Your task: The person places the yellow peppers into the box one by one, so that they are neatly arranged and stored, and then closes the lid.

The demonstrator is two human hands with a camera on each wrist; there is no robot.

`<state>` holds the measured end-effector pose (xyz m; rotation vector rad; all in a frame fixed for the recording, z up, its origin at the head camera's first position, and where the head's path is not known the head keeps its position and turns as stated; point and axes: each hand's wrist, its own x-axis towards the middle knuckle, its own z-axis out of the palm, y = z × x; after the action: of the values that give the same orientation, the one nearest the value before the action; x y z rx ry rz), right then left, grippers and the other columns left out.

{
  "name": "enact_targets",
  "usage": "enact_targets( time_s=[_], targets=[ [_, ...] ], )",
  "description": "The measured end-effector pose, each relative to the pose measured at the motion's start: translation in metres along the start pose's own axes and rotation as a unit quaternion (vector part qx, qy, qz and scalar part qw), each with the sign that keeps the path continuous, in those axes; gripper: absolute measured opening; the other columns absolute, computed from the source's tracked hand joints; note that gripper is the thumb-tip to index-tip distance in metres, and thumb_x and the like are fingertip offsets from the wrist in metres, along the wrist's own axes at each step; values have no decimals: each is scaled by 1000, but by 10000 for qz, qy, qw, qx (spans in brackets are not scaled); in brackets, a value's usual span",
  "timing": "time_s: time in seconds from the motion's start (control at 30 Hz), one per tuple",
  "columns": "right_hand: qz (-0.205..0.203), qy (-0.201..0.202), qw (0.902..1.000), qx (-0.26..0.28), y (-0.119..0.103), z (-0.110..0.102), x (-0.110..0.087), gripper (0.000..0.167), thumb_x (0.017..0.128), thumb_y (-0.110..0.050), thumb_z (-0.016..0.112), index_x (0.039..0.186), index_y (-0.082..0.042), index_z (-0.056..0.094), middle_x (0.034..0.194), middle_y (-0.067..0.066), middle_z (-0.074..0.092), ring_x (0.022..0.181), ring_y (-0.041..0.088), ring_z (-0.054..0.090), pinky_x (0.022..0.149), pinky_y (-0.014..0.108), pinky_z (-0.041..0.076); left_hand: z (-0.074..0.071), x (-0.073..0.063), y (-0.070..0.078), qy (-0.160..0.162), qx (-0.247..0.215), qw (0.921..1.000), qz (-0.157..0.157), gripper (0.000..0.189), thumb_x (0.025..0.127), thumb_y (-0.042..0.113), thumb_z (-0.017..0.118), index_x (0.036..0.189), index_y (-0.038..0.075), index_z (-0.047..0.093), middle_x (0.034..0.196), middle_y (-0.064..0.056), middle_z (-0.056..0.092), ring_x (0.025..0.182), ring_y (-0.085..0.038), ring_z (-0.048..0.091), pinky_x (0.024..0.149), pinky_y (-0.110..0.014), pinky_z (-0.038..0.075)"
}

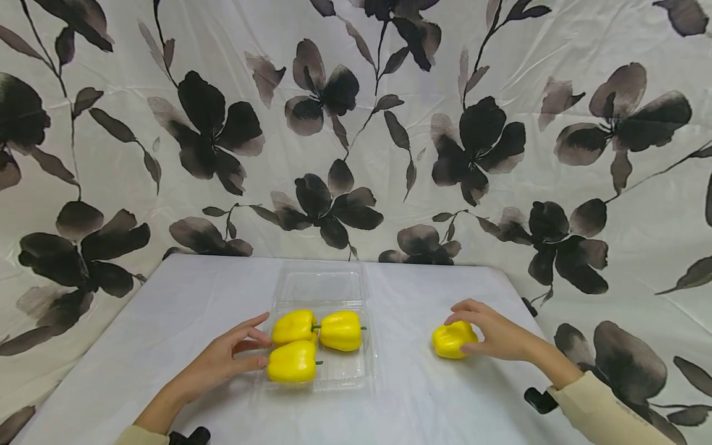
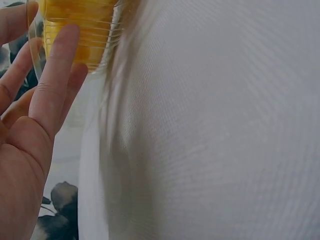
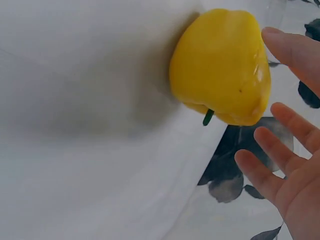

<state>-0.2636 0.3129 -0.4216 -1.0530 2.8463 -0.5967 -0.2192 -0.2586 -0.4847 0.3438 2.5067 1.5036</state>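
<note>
In the head view, a clear plastic clamshell box (image 1: 345, 369) lies with its lid folded back, and three yellow bell peppers sit in it: a front one (image 1: 292, 362), a back-left one (image 1: 293, 326) and a back-right one (image 1: 341, 330). My left hand (image 1: 225, 358) is at the box's left side, fingers spread; in the left wrist view its fingers (image 2: 52, 82) lie against or very near the clear wall. Another yellow bell pepper (image 3: 220, 67) rests on the table to the right. Around it, my right hand (image 1: 492, 330) spreads thumb and fingers without a visible grip.
The table (image 1: 194, 303) is covered with a white cloth. Behind it hangs a white curtain (image 1: 400, 167) printed with dark flowers. A dark wrist camera (image 1: 539, 400) shows by the right sleeve and another (image 1: 190, 436) by the left.
</note>
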Motion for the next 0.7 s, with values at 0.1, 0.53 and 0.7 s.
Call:
enact_targets(
  time_s=[0.1, 0.53, 0.7],
  targets=[
    [8, 18, 10000, -12, 2, 2, -2, 46, 88, -14, 88, 129, -23, 69, 144, 12, 57, 132, 39, 55, 107, 62, 51, 0, 0, 1, -13, 0, 10000, 21, 41, 91, 39, 85, 120, 16, 69, 176, -7, 25, 139, -39, 56, 119, -68, 38],
    [195, -131, 9996, 137, 7, 8, -5, 42, 88, -15, 88, 125, -28, 70, 144, 12, 57, 132, 40, 54, 109, 64, 49, 2, 2, -3, 8, 58, 10000, 3, 41, 91, 42, 85, 120, 17, 69, 176, -7, 26, 140, -39, 55, 119, -68, 39],
    [161, -133, 9996, 181, 9, 9, -4, 44, 88, -12, 88, 125, -27, 70, 144, 15, 58, 132, 39, 54, 111, 64, 48, 1, 2, -3, 25, 38, 10000, 5, 41, 91, 42, 85, 120, 17, 69, 176, -7, 26, 140, -40, 55, 118, -68, 39]
  ],
)
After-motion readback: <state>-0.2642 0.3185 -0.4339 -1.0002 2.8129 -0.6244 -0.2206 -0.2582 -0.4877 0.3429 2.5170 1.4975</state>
